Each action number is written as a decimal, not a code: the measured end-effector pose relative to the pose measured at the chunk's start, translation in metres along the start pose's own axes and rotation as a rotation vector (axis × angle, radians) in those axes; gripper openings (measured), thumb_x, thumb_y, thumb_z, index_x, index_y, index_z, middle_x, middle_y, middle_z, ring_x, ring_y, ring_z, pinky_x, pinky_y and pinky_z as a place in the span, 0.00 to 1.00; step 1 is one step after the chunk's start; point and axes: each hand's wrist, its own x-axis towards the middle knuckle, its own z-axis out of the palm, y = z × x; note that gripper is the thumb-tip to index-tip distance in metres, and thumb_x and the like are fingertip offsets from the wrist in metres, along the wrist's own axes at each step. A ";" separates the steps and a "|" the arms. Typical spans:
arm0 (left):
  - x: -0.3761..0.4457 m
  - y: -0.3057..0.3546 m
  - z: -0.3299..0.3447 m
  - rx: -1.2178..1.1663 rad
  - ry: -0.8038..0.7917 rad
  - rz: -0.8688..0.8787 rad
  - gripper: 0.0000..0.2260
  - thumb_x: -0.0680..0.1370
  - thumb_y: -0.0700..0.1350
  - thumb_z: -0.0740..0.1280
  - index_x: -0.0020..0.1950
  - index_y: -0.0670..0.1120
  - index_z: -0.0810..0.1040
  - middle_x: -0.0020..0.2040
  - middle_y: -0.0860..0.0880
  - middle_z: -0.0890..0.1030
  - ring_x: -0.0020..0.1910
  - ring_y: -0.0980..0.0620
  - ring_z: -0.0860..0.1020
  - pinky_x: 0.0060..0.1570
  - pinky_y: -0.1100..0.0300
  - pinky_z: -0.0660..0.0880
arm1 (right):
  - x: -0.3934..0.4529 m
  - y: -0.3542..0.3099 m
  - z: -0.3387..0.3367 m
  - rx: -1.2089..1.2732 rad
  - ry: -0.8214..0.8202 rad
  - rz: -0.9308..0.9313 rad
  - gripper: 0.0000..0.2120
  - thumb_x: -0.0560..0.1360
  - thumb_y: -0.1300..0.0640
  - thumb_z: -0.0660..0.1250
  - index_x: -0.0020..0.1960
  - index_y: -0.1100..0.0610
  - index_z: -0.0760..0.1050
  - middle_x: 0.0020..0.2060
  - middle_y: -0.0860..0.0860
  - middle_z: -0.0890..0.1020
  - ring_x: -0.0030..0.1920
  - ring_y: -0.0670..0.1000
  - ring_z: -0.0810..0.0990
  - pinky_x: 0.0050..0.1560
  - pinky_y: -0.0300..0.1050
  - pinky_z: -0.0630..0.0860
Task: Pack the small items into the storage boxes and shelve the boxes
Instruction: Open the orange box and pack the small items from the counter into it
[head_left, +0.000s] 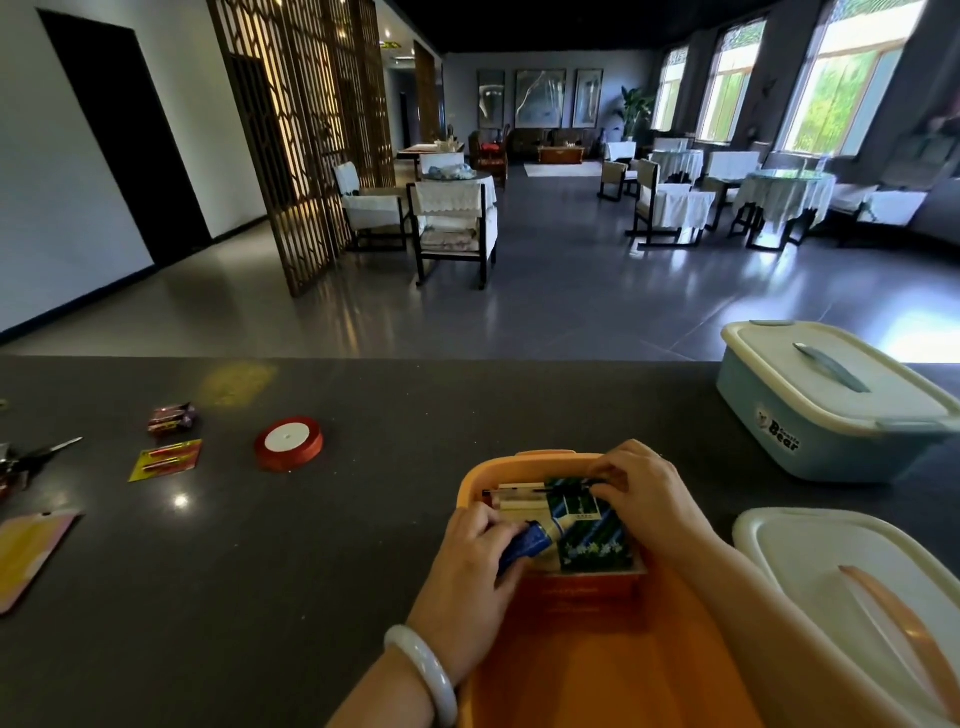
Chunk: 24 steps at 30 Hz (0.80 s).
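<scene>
An open orange storage box (597, 670) stands on the dark counter in front of me. Inside lie a green patterned packet (592, 540), pale flat boxes (519, 506) and a black pen (519, 490). My left hand (467, 582) grips a blue tube (524, 545) at the box's left wall. My right hand (644, 499) pinches the far end of the pen over the packet. The box's white lid (841, 582) lies to its right. A blue box (831, 410) with a cream lid stands at the far right.
To the left on the counter (311, 545) lie a red ribbon spool (288, 442), a yellow battery card (165, 460), a dark candy wrapper (172, 417), scissors (36, 457) and a pink card (31, 551). Beyond the counter is a room with chairs and tables.
</scene>
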 end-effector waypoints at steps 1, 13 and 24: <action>0.000 0.000 0.000 -0.007 -0.003 0.002 0.16 0.79 0.49 0.65 0.67 0.54 0.74 0.54 0.63 0.65 0.59 0.66 0.64 0.60 0.76 0.59 | -0.001 0.000 -0.002 0.028 0.008 0.007 0.05 0.74 0.54 0.69 0.49 0.46 0.77 0.48 0.41 0.73 0.48 0.42 0.77 0.43 0.36 0.76; 0.056 0.005 0.003 0.113 -0.196 -0.013 0.13 0.80 0.45 0.64 0.65 0.50 0.75 0.55 0.54 0.70 0.58 0.57 0.68 0.63 0.57 0.68 | -0.018 0.013 -0.011 0.009 -0.227 -0.082 0.17 0.74 0.55 0.69 0.48 0.32 0.69 0.51 0.33 0.70 0.48 0.36 0.77 0.39 0.27 0.76; 0.072 -0.006 0.007 0.186 -0.234 -0.062 0.14 0.78 0.44 0.67 0.63 0.52 0.76 0.58 0.53 0.72 0.60 0.53 0.69 0.64 0.55 0.67 | -0.004 0.007 -0.004 -0.138 -0.174 -0.084 0.04 0.75 0.48 0.67 0.44 0.39 0.72 0.49 0.38 0.70 0.51 0.39 0.71 0.46 0.33 0.70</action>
